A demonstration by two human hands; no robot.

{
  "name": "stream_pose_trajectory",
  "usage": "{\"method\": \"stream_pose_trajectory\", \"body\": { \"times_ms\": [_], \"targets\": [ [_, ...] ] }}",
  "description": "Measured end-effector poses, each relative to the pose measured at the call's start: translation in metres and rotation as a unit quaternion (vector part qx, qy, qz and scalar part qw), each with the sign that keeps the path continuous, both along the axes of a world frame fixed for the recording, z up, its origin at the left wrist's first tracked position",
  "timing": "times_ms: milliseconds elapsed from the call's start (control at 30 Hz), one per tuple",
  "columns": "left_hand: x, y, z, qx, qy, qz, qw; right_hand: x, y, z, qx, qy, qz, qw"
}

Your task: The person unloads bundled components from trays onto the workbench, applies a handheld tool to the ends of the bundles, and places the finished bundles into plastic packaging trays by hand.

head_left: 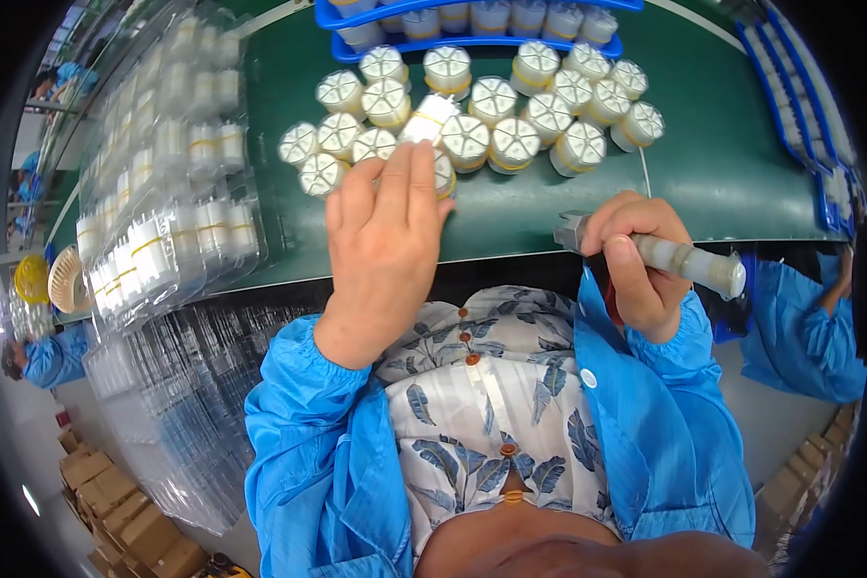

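Observation:
My left hand (385, 217) reaches over the green table with its fingers stretched out. Its fingertips touch a white cylinder (428, 119) that lies tilted among upright ones. The thumb is beside another white cylinder (443, 175), partly covered by the hand. Around them stand several short white cylinders (514, 144) with yellow bands, their tops split into wedge-shaped segments. At the table's front edge, my right hand (641, 255) is closed around a hand tool (708, 270) with a whitish round handle and a grey block-like head.
A blue tray (482, 50) of cylinders sits at the back, and stacked blue trays (790, 91) at the far right. Clear plastic trays (178, 236) packed with white cylinders rise on the left. Cardboard boxes (125, 501) lie on the floor. A person in blue (804, 328) is at the right.

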State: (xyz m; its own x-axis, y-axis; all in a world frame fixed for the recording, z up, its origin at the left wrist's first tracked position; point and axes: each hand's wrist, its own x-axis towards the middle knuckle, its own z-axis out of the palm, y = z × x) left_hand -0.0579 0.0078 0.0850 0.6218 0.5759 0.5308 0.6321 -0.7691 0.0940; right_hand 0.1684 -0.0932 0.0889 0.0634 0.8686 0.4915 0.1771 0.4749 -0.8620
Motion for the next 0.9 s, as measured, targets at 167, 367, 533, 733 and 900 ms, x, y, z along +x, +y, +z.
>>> {"method": "stream_pose_trajectory", "body": {
  "times_ms": [167,367,533,733,900],
  "targets": [
    [0.007,-0.009,0.004,-0.059,-0.098,-0.064,0.991,0.01,-0.001,-0.008,0.01,0.024,-0.018,0.999],
    [0.036,-0.012,-0.025,-0.164,-0.164,-0.134,0.964,0.007,0.016,0.001,0.053,0.04,-0.01,0.998],
    [0.043,-0.005,-0.035,-0.162,-0.192,-0.157,0.955,0.006,0.038,-0.001,0.062,0.009,-0.006,0.998],
    [0.039,-0.004,-0.04,-0.195,-0.216,-0.162,0.943,-0.001,0.051,-0.008,0.02,-0.001,-0.037,0.999],
    [0.042,-0.003,-0.043,-0.182,-0.227,-0.158,0.944,-0.004,0.053,-0.011,0.013,-0.029,-0.037,0.999]
  ]
}}
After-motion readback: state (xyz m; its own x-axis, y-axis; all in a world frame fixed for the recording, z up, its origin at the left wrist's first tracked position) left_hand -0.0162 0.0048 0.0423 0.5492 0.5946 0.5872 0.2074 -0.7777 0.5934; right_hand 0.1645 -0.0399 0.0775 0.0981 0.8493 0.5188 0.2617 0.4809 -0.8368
